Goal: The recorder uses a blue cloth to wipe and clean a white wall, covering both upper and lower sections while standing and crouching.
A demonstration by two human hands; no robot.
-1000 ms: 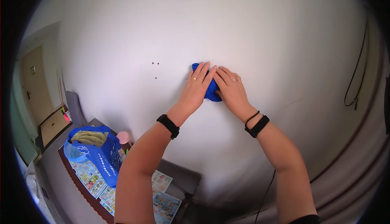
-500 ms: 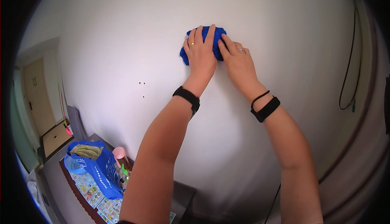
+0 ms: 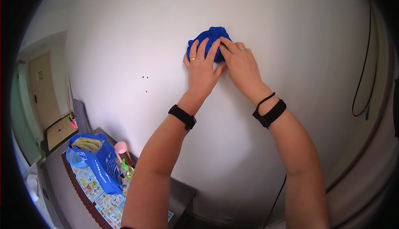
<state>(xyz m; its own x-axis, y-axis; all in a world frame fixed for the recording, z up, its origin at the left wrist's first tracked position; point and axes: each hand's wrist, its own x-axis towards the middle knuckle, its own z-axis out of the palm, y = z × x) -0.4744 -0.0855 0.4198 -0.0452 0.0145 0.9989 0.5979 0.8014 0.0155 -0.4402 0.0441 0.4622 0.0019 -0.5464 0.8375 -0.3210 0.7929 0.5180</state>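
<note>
Against the white wall, a bunched blue cloth is held at chest height or above by both hands. My left hand has its bent fingers over the lower left of the cloth, and its thumb points toward my other hand. From the right, my right hand has its fingers closed on the cloth's lower right edge, the fingertips close to those of the left. Some fingertips sink into the folds and are partly hidden.
At lower left, a table with a patterned cover carries a blue bag, a pink-lidded bottle and a green-topped spray bottle. Small dark holes mark the wall. A black cable hangs at right, beside a curtain. A door stands far left.
The left hand has drawn slightly down and left, its fingers now more bent. The cloth is more bunched, with more of it showing above the fingers. The view has shifted a little.
</note>
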